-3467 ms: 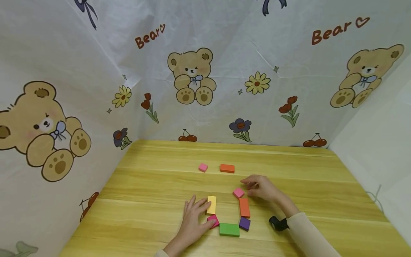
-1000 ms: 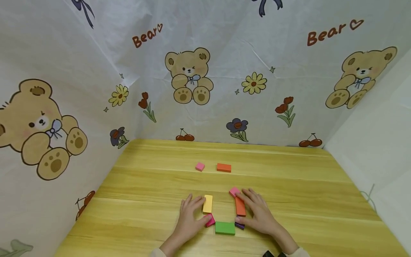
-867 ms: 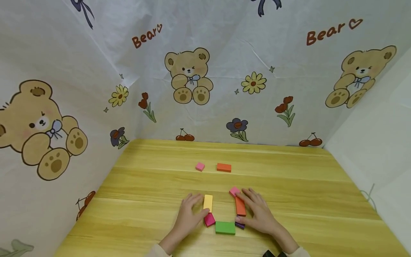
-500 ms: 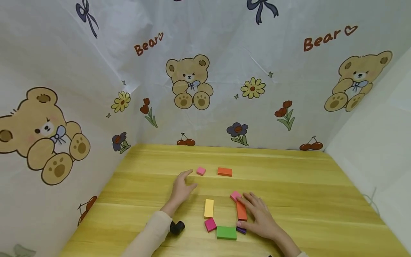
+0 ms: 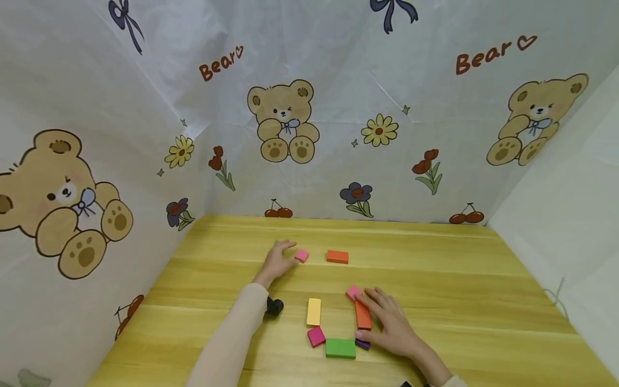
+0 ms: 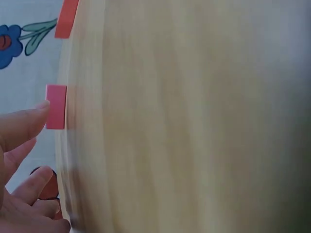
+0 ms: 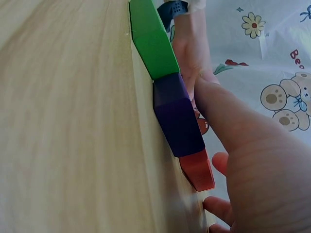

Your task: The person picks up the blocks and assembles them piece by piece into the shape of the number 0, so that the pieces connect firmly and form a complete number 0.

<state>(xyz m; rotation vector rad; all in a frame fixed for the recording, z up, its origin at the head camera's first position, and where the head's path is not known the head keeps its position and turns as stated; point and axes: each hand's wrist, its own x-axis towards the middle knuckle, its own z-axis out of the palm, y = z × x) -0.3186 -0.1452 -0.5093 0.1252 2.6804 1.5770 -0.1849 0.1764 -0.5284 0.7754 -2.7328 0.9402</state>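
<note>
In the head view my left hand [image 5: 276, 262] is beside a small pink block [image 5: 302, 256] at the back of the table, thumb and fingers spread apart. The left wrist view has the thumb right at the pink block [image 6: 56, 107]. My right hand [image 5: 393, 328] rests over the right side of a block arrangement. Its fingertips are on the orange block [image 5: 362, 316] near another pink block [image 5: 353, 292], and its thumb lies on the purple block [image 5: 362, 344], partly covering it. The right wrist view shows the purple block [image 7: 177, 114] between the green and orange ones.
A green block [image 5: 340, 348] forms the near side of the arrangement, with a magenta block [image 5: 316, 336] and a yellow block [image 5: 314, 312] on its left. Farther back lies a second orange block [image 5: 337, 257]. A bear-print curtain [image 5: 329, 177] hangs behind the wooden table [image 5: 435, 269].
My left hand has left the yellow and magenta blocks and moved back to the far pink block. My right hand came down onto the right-hand blocks and has stayed there.
</note>
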